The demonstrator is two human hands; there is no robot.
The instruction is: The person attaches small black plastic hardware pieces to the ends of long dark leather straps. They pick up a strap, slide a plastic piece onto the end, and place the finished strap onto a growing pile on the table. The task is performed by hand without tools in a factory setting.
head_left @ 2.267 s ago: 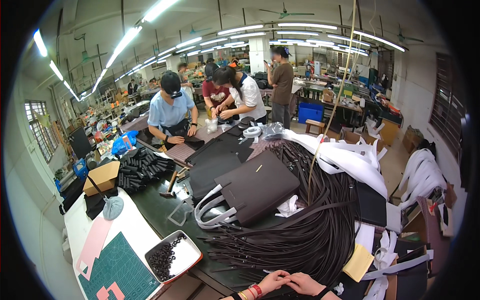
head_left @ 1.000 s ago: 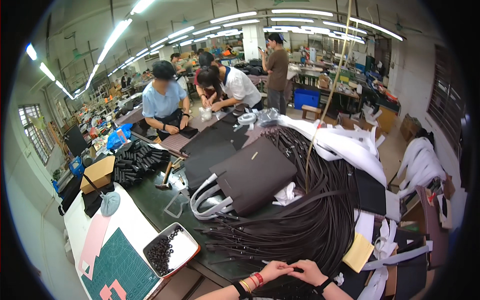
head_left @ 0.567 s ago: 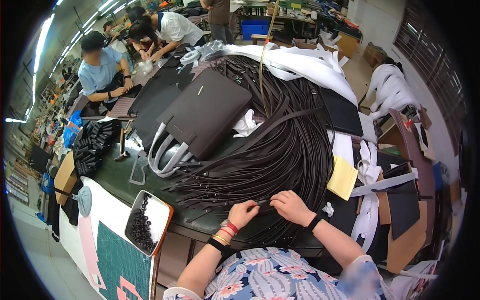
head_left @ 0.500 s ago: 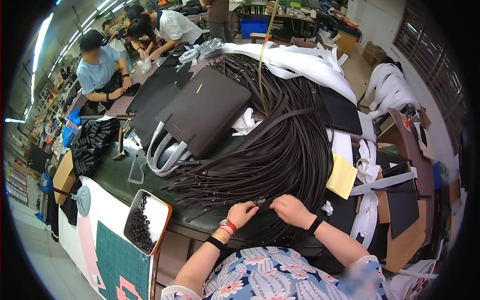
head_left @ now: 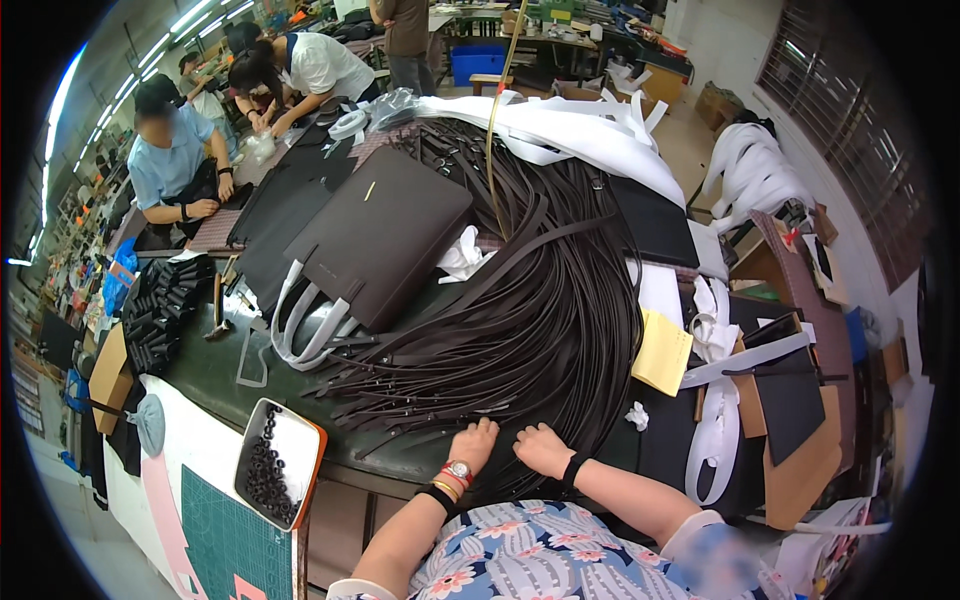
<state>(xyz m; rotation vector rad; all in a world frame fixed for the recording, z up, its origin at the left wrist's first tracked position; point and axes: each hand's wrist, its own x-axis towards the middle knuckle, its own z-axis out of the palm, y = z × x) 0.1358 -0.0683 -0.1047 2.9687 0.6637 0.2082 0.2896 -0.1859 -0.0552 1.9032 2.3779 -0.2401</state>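
One tray of black rings; one handbag on worktop; straps, too many to count, fanned out before left hand and right hand, grips curled, any hold impossible to tell; one yellow pad lay right.

Rows of fluorescent tubes run in bright lines along the upper left of a crowded workshop. At right, a pale wall carries a wide, dark barred window, its straight bars bent by the lens. Tan floor shows near the wall, where a cardboard box sits. At the back, a blue bin stands by a small wooden stool, near cluttered workbenches. A dark green worktable fills the foreground, a white-topped side table at its left.
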